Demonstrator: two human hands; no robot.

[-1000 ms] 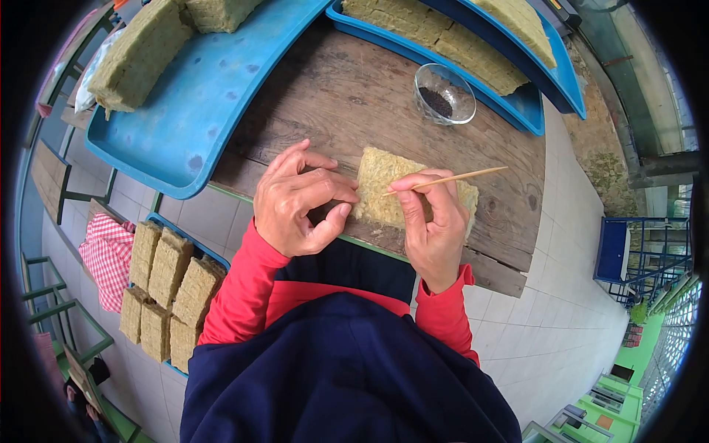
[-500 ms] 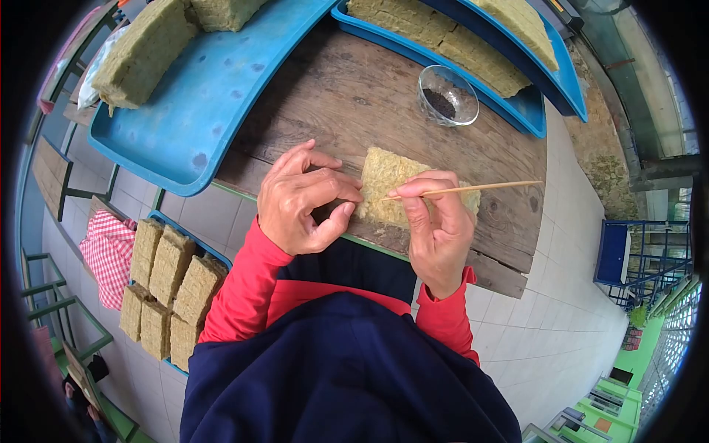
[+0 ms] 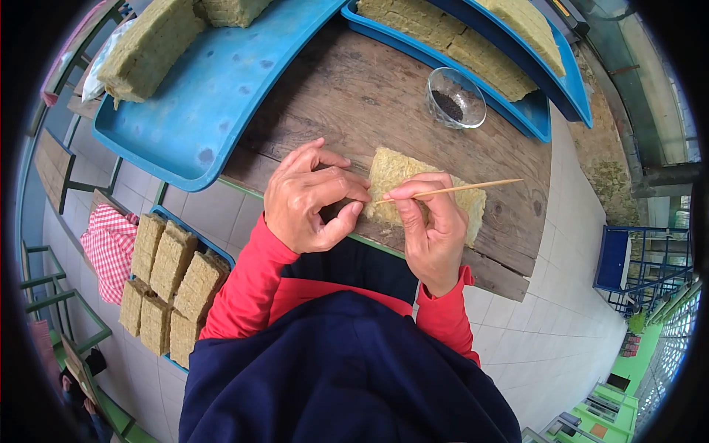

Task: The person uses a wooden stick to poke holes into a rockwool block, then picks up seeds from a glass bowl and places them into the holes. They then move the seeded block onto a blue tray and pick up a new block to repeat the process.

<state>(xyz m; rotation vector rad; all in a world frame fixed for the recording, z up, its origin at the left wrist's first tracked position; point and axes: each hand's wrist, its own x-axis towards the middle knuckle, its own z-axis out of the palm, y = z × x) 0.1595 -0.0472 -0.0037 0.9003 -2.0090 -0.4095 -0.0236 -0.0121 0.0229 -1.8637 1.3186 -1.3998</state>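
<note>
A flat, yellowish fibrous block [image 3: 391,168] lies on the wooden table near its front edge. In a pinch, my right hand [image 3: 436,236] holds a thin wooden stick [image 3: 480,185], whose tip points left onto the block's surface. My left hand [image 3: 306,199] is at the block's left edge, fingers curled, with thumb and index fingertips close together; whether something small is between them is too small to tell. Beyond the block stands a glass bowl [image 3: 456,98] with dark small grains [image 3: 447,105] in it.
A blue tray [image 3: 199,111] with fibrous blocks [image 3: 151,48] overhangs the table [image 3: 325,81] at the upper left. More blue trays [image 3: 543,122] with blocks stand at the back right. Lower left, another tray [image 3: 230,258] of blocks sits beside a red checked cloth [image 3: 107,244].
The stick's tip has moved left along the block, toward my left fingertips, and my right hand has shifted slightly with it. The whole view has shifted a little.
</note>
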